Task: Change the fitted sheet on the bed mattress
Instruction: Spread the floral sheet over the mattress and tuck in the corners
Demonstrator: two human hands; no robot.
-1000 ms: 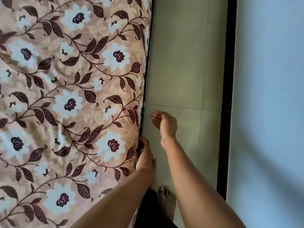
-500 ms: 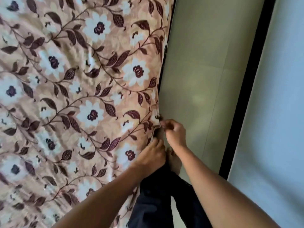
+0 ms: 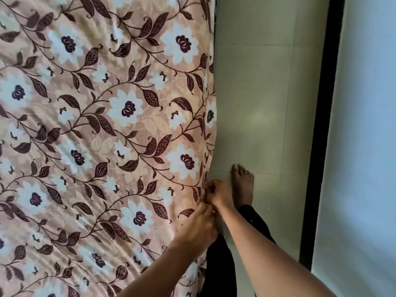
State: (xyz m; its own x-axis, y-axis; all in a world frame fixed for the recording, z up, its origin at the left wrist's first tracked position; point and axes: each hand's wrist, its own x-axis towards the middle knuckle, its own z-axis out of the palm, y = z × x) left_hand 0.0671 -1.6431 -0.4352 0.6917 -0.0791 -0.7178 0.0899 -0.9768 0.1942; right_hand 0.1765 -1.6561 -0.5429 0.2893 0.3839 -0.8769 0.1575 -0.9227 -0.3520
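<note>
Looked down on a pale green tiled floor [image 3: 267, 103] at the right, edged by a dark strip [image 3: 321, 125] and then a light blue wall [image 3: 368, 146]. Saw the fitted sheet [image 3: 107, 125] spread out flat on the left, filling most of the view. Found it pinkish tan, with white flowers and dark brown leaves on curly stems. Noticed small wrinkles in the cloth near the bottom left. Saw the sheet's side edge running down right beside the floor, bulging out a little in the middle.

Spotted both hands close together at that edge, low in the view. Saw the left hand [image 3: 199, 228] lying on the sheet with its fingers curled over the edge, gripping the cloth. Saw the right hand [image 3: 216, 194] just above it, fingers bent tight, pinching the same edge from the floor side. Could not tell how much cloth sat inside each hand. Saw the two hands almost touching.

Spotted a bare foot [image 3: 243, 183] flat on the floor just beside the right hand, toes pointing up the view. Saw a dark trouser leg [image 3: 218, 264] below the hands, between the two bare arms.
</note>
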